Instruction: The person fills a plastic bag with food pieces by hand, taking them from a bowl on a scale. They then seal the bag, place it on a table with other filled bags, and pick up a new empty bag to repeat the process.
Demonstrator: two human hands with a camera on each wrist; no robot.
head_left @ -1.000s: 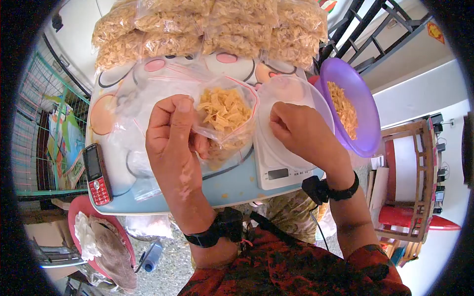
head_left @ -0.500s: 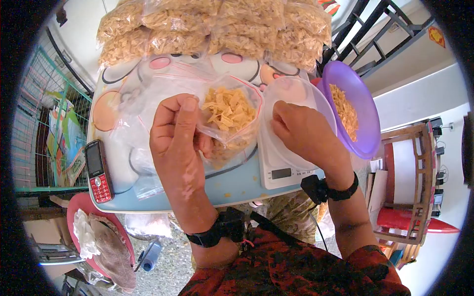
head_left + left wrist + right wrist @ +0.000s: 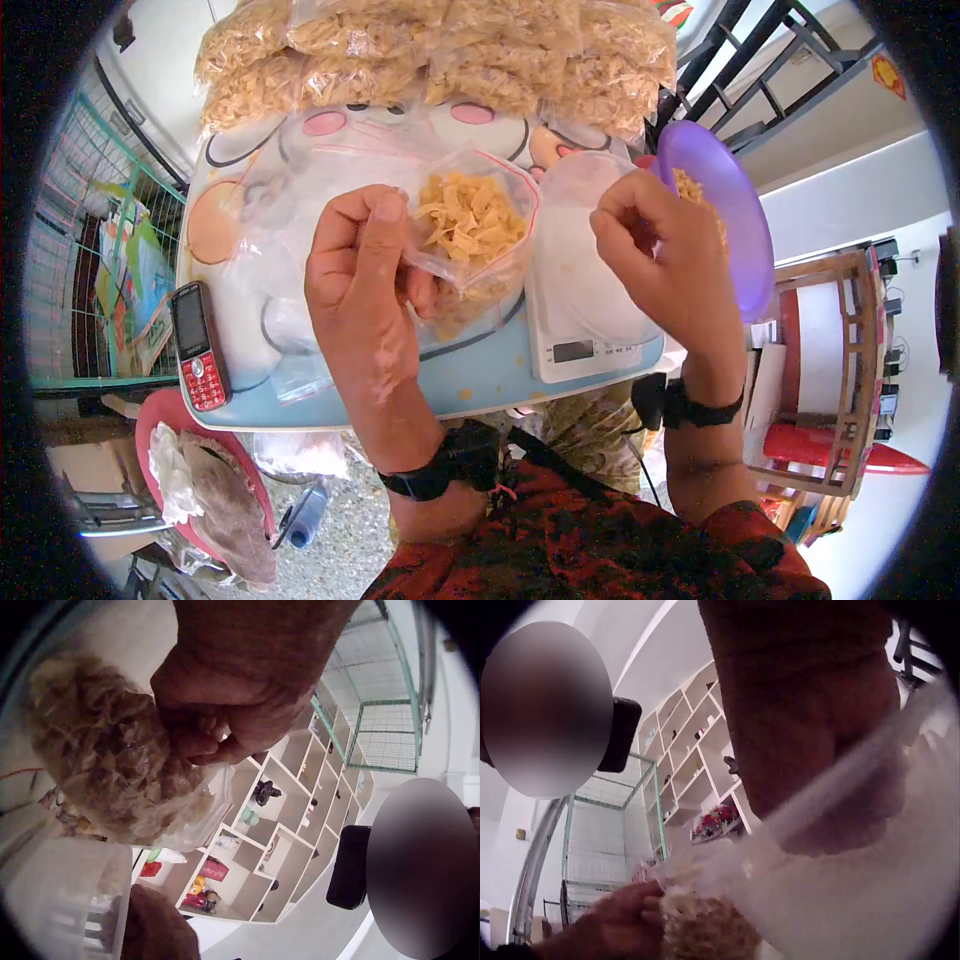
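Note:
My left hand (image 3: 365, 270) grips the edge of a clear zip bag (image 3: 535, 195) with a red seal line, its mouth spread wide. Yellow, flat chip-like flakes (image 3: 465, 215) fill the bag, which bulges below the hand in the left wrist view. My right hand (image 3: 665, 260), fingers curled, is over the right side of a translucent plastic bowl (image 3: 575, 285) and overlaps the purple basin (image 3: 745, 225). Nothing shows between its fingers. The bowl sits on a white kitchen scale (image 3: 585, 365). More flakes lie in the basin, partly hidden behind the hand.
Filled bags (image 3: 360, 80) of flakes are stacked along the table's far side. Empty plastic bags (image 3: 290, 230) lie left of my left hand. A red and black phone (image 3: 200, 350) rests at the left table edge, above a red stool (image 3: 160, 420) with cloths.
My right hand has lifted from over the bowl's middle and moved right, towards the purple basin. My left hand keeps its grip on the bag, shifting slightly right in view with the camera.

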